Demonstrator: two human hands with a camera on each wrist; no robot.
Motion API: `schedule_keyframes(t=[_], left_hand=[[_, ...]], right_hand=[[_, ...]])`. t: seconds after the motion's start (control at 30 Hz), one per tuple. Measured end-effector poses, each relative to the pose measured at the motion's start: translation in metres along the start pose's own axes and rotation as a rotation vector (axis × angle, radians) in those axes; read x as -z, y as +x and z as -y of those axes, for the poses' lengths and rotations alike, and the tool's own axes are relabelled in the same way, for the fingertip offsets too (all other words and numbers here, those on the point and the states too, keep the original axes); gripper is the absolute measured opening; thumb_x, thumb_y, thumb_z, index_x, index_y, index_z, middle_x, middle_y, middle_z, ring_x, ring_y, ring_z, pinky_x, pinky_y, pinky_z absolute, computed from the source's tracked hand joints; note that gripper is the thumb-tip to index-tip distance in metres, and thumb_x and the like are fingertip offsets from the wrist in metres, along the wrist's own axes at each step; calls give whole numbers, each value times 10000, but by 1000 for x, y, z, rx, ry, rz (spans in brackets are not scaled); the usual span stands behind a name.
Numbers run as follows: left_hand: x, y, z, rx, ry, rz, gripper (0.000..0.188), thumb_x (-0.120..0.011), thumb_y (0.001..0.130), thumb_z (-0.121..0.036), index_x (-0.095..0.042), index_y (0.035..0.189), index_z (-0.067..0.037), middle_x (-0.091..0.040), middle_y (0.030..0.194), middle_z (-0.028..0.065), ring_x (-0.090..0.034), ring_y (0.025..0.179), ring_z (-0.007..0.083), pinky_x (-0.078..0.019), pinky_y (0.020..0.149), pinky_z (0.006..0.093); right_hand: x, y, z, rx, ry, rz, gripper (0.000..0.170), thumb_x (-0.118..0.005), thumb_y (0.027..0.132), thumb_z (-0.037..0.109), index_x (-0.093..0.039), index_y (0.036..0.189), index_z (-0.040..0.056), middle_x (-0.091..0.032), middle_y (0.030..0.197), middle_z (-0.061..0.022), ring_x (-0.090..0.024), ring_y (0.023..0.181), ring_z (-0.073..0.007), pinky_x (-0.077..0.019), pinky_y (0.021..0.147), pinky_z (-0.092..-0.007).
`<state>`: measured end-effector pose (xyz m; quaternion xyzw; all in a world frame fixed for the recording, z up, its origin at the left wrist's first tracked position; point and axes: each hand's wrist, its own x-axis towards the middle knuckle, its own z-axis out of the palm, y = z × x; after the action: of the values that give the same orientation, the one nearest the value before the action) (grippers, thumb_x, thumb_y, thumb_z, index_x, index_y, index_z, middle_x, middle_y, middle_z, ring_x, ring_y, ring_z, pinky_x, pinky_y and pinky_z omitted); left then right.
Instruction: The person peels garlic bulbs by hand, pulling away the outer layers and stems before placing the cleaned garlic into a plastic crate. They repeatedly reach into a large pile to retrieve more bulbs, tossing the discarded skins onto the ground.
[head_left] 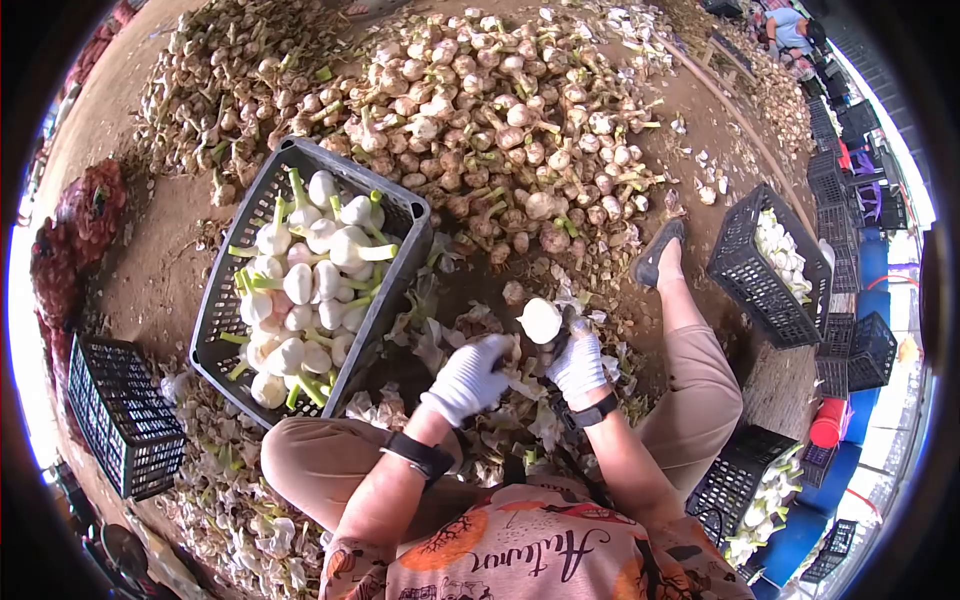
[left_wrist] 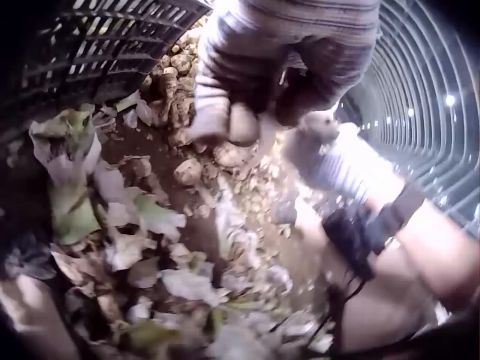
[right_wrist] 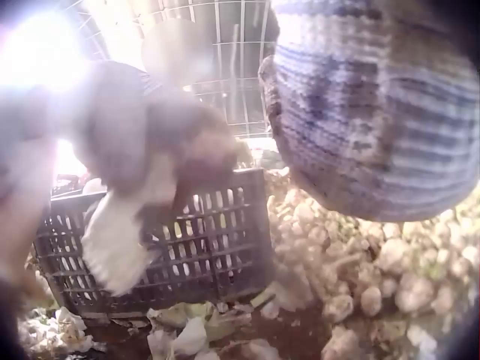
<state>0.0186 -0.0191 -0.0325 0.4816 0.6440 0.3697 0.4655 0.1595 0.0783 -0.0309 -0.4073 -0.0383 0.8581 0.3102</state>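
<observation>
In the head view a peeled white garlic bulb (head_left: 541, 320) is held at the fingertips of my right hand (head_left: 578, 366), which wears a white knit glove. My gloved left hand (head_left: 468, 378) is just left of it, apart from the bulb, its fingers curled. A pale strip of skin (right_wrist: 120, 241) hangs from the left hand (right_wrist: 124, 127) in the right wrist view, which is blurred there. The left wrist view shows the left hand (left_wrist: 292, 56) close up with bent fingers, and the right hand (left_wrist: 341, 161) beyond it.
A black crate (head_left: 413, 290) of white bulbs with green stems stands at left. Unpeeled garlic (head_left: 450, 110) is heaped ahead. Loose skins (head_left: 235, 520) litter the ground. More crates (head_left: 770, 290) stand on the right, another (head_left: 125, 420) at far left. Someone (head_left: 790, 32) bends at the top right.
</observation>
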Motion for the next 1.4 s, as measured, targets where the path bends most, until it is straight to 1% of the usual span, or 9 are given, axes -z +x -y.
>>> schedule_keyframes(t=[0.17, 0.23, 0.43, 0.63, 0.83, 0.97, 1.1, 1.3, 1.4], left_hand=[[-31, -9, 19, 61, 418, 473, 251, -607, 776, -328, -649, 863, -96, -646, 783, 112, -617, 759, 326, -493, 679, 396], [-27, -10, 17, -56, 375, 359, 297, -603, 785, -384, -644, 812, -91, -646, 780, 116, -617, 741, 318, -491, 650, 406], [-18, -7, 7, 20, 427, 129, 269, -616, 753, -305, -599, 901, -80, -593, 785, 153, -598, 728, 341, -481, 627, 445], [-15, 9, 14, 66, 291, 76, 279, -630, 757, -231, -579, 986, -81, -600, 840, 163, -596, 783, 354, -486, 660, 430], [-7, 18, 12, 84, 36, -254, 765, -737, 691, -256, -367, 1329, -51, -388, 1322, 237, -480, 1138, 383, -444, 912, 384], [-10, 17, 21, 46, -268, -255, 803, -785, 633, -157, -366, 1305, -22, -428, 1250, 176, -452, 1160, 317, -376, 984, 360], [1, 8, -5, -28, -174, -332, 728, -786, 607, -112, -434, 1239, -31, -475, 1170, 138, -518, 1075, 288, -431, 922, 339], [4, 3, -19, -151, 34, -410, 551, -753, 600, -53, -531, 1104, -66, -546, 1129, 94, -576, 972, 200, -481, 824, 316], [11, 2, -21, 128, -402, -313, 709, -812, 576, -134, -455, 1179, -27, -560, 1078, 100, -565, 1001, 209, -469, 858, 303]], right_hand=[[-63, -8, -15, -163, -250, 368, 377, -636, 844, 247, -535, 1128, 20, -637, 872, -69, -629, 669, -166, -534, 529, -269], [-77, 2, -16, -53, -519, 525, 398, -634, 851, 235, -532, 1164, 10, -636, 914, -75, -624, 674, -146, -523, 513, -256], [6, 160, 54, 809, -1187, -368, 365, -690, 744, 79, -594, 1096, 49, -636, 1017, -106, -591, 868, -212, -466, 809, -318], [46, 209, 84, 549, -1987, -480, 306, -589, 788, 265, -612, 1030, 79, -639, 928, -203, -602, 884, -375, -470, 764, -424], [18, 102, 54, 244, -982, -57, 172, -605, 810, 141, -654, 933, 31, -636, 745, -12, -548, 618, -69, -401, 528, -194], [-17, 32, 15, 136, -529, 87, 224, -653, 810, 237, -652, 892, 29, -633, 767, -27, -584, 693, -149, -471, 643, -257], [46, 56, -16, 361, -896, -8, 324, -670, 803, 296, -631, 918, -4, -623, 797, -28, -556, 740, -135, -451, 705, -277], [-18, 6, -14, 370, -532, 17, 243, -658, 797, 210, -647, 898, -11, -635, 800, -40, -572, 706, -125, -461, 656, -266], [-15, -1, -4, 356, -738, 147, 253, -606, 779, 116, -613, 997, -12, -643, 822, -34, -573, 697, -102, -455, 619, -221]])
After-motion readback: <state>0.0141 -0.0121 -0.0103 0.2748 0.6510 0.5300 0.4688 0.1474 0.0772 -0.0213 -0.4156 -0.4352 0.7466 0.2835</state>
